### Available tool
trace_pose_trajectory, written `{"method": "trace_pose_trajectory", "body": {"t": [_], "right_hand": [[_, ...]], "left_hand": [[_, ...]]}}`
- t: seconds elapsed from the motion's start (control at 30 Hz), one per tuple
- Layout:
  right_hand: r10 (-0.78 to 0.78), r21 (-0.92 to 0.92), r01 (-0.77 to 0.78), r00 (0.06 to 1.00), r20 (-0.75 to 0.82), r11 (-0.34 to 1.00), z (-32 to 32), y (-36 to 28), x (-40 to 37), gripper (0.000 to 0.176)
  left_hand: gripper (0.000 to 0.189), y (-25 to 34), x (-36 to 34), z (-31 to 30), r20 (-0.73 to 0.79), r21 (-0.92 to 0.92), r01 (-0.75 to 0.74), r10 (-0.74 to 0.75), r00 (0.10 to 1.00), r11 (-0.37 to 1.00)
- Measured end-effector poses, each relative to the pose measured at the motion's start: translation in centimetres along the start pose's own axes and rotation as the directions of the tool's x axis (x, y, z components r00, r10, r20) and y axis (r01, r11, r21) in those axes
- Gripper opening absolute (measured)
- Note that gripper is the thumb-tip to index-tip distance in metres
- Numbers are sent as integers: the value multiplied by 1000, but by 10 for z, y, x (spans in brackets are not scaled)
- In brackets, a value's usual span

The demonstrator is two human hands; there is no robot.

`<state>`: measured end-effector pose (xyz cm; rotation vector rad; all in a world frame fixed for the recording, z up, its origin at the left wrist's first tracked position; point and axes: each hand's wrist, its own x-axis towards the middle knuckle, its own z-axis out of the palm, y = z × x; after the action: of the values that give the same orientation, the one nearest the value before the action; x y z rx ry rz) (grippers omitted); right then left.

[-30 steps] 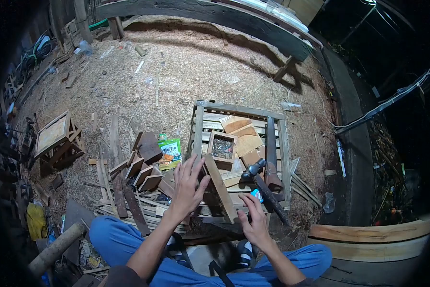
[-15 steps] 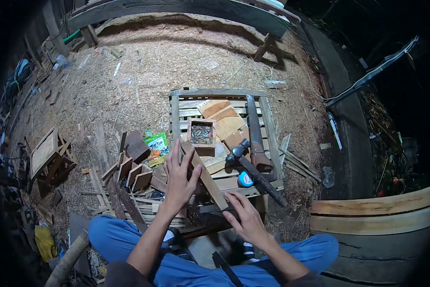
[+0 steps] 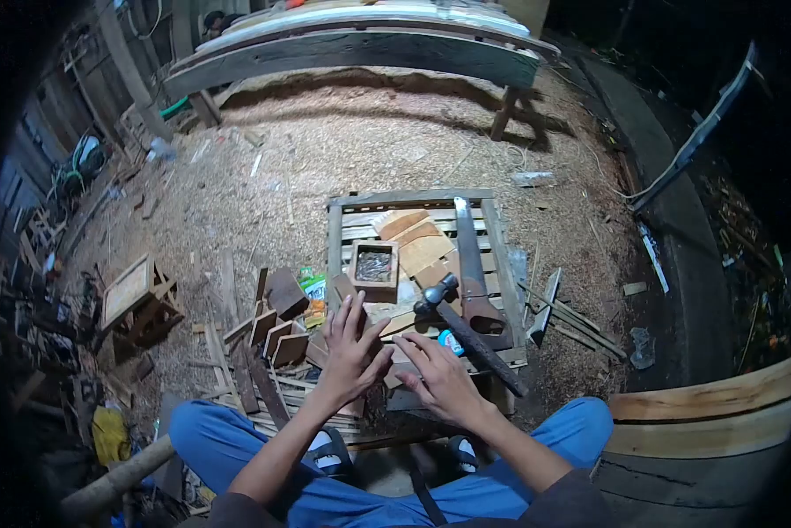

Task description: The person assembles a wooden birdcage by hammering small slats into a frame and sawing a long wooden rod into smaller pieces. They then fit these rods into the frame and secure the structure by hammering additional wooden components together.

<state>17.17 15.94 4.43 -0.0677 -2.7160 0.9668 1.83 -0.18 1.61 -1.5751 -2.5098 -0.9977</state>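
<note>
The person sits on the floor with blue-trousered knees [image 3: 210,431] spread wide. Just past them, both hands lie palm down at the near edge of a slatted pallet [image 3: 413,198]. The left hand [image 3: 349,352] has its fingers [image 3: 353,312] spread wide and straight, gripping nothing. It rests over a wooden slat [image 3: 341,286], whose far end sticks out beyond the fingertips. The right hand [image 3: 439,378] is just beside it, its fingers [image 3: 408,348] also splayed and flat on the wood, closed on nothing.

Just right of the right hand's fingers is a blue tape measure [image 3: 449,341], touching the handle of a hammer [image 3: 466,330] that lies slanted across the pallet. Left of the left hand are loose wooden blocks [image 3: 276,334] and a green packet [image 3: 312,286]. Farther on, a small box of nails [image 3: 374,264] sits on the pallet, with a handsaw [image 3: 470,264] to its right. Sawdust [image 3: 369,141] covers the floor beyond, up to a long beam [image 3: 351,53].
</note>
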Motion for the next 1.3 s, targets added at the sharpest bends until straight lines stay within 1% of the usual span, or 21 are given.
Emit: {"method": "trace_pose_trajectory", "body": {"t": [0.1,0.23,0.27,0.3,0.33,0.4,0.47,0.53,0.57,0.63,0.67,0.7,0.8,0.93,0.97,1.03,1.07,1.17,1.23,1.27,1.3], "right_hand": [[25,-35,-27,997,-78,999,-14,14,-5,55],[108,-75,-116,988,-107,990,-30,17,-18,55],[60,-125,-77,988,-141,989,-32,18,-21,54],[66,-127,-85,987,-145,988,-32,19,-24,54],[51,-137,-72,988,-148,988,-31,20,-27,54],[39,-149,-62,988,-150,987,-29,22,-32,53],[80,-106,-93,990,-119,990,-29,24,-33,53],[80,-113,-92,991,-111,989,-29,25,-34,53],[79,-117,-91,991,-104,989,-30,26,-34,53],[77,-124,-89,992,-97,988,-29,25,-34,52],[81,-129,-93,992,-93,987,-28,25,-33,52],[74,-127,-85,994,-86,988,-28,24,-32,52],[84,-125,-87,996,-27,988,-26,21,-28,51],[29,-109,-33,999,-32,994,-15,24,-19,51],[20,-120,-24,999,-33,992,-12,23,-17,50],[41,-137,-41,999,-8,990,-12,20,-9,51],[75,-217,-84,996,-48,973,-12,24,-6,51],[173,-393,-231,969,-178,890,-4,49,-4,53],[201,-481,-259,965,-170,837,1,59,-6,57],[197,-486,-250,968,-158,838,3,61,-7,57],[253,-516,-268,962,-101,814,2,57,-4,59]], "left_hand": [[47,11,7,-1,25,-17,-29,30,999,999],[49,23,16,6,37,8,-55,54,998,998],[49,23,16,10,65,-29,-37,39,997,999],[49,23,16,13,92,-65,-15,21,996,998],[52,24,17,13,156,-16,-20,22,987,1000],[53,26,19,15,155,-23,-26,30,987,999],[55,30,22,16,148,-29,-34,38,988,999],[61,38,21,16,143,93,68,-81,986,993],[61,39,19,19,138,93,72,-84,987,993],[62,35,12,31,-58,-53,221,-224,973,974],[66,26,9,37,-56,-128,181,-189,980,975],[66,25,8,35,-61,-126,188,-197,978,974],[69,22,5,28,43,-154,136,-131,990,979],[64,18,-1,20,40,-236,114,-108,993,965],[64,17,-4,18,41,-233,123,-116,992,965],[60,15,-9,14,82,-151,60,-48,995,987],[52,15,-13,10,152,-85,79,-66,986,993],[48,10,-17,5,137,-52,47,-40,990,998],[49,7,-18,3,153,-27,58,-53,987,998],[51,7,-18,3,159,15,72,-73,985,997],[53,8,-18,2,164,57,86,-94,982,995]]}}
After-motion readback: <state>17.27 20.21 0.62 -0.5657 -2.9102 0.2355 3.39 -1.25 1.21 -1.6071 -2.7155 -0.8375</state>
